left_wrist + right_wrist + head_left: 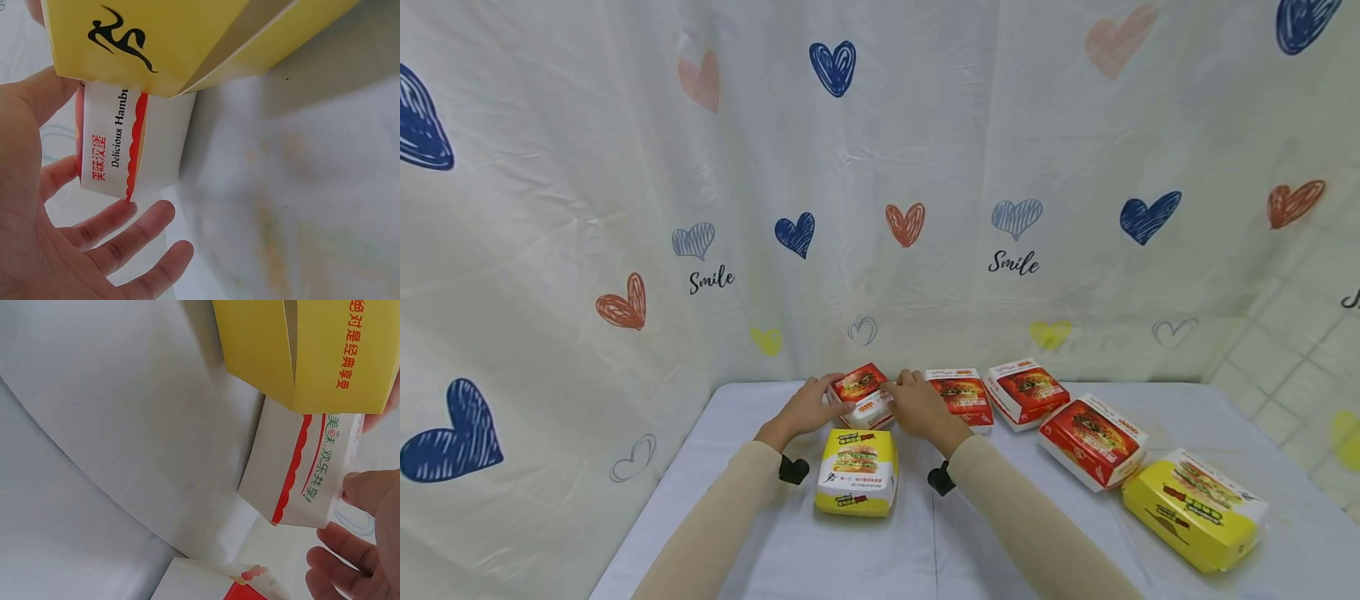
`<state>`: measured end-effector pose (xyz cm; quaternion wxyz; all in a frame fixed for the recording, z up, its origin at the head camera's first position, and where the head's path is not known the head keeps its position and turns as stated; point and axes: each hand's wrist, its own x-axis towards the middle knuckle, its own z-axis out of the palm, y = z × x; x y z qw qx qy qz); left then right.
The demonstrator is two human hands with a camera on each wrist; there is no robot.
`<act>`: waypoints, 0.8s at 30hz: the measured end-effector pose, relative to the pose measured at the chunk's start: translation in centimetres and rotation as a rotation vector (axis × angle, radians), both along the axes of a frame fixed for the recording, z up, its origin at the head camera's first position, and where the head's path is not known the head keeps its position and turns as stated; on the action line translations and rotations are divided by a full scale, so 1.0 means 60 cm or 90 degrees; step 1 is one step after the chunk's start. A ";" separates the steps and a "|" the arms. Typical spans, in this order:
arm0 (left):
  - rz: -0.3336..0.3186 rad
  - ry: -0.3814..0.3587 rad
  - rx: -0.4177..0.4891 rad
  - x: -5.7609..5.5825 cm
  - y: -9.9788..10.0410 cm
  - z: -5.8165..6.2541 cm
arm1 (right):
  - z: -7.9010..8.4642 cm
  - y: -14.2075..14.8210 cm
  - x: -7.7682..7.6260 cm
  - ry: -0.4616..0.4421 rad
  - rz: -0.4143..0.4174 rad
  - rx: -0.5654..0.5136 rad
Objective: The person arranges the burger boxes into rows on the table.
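**A:** ok so how's this two-handed hold looking? Red box [861, 385] is right between the left grip [808, 407] and the right grip [922, 408].

**B:** pretty decent tbh. Left grip has the left end, thumb on the near side and fingers round toward the far side, last couple just splayed out. Right grip pinches the other end, thumb up by the top edge and fingers at the far corner. So both are holding it, nobody's gaping wide.

**A:** is it lifted tho?

**B:** can't tell if the base is flat on the counter [917, 542]. The box does sit at a bit of an angle next to the yellow box [856, 479], which is just in front of both grips, on the wearer's side.

**A:** so what would you do?

**B:** my guess is it's a positioning step, so go light. It looks like thin card, and a hard squeeze would probably dent the sides. Guide both ends evenly and let the box swivel between the grips. And mind the right knuckles! The neighbour box [961, 396] is just right of that grip, easy to bump. Same with the thumbs and the yellow one.
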<state>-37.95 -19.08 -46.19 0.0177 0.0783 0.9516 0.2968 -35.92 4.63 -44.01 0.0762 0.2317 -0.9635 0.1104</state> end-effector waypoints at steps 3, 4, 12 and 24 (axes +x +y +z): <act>0.003 0.003 -0.001 -0.001 -0.003 -0.003 | 0.001 -0.002 0.001 -0.002 -0.008 0.000; 0.004 0.002 -0.001 0.000 -0.003 -0.003 | 0.001 -0.002 0.001 -0.002 -0.010 0.000; 0.002 0.014 0.024 0.001 -0.005 -0.005 | 0.004 -0.003 0.003 0.003 -0.015 -0.002; 0.007 0.008 0.048 0.009 -0.001 0.002 | -0.003 -0.005 -0.003 0.002 -0.035 0.017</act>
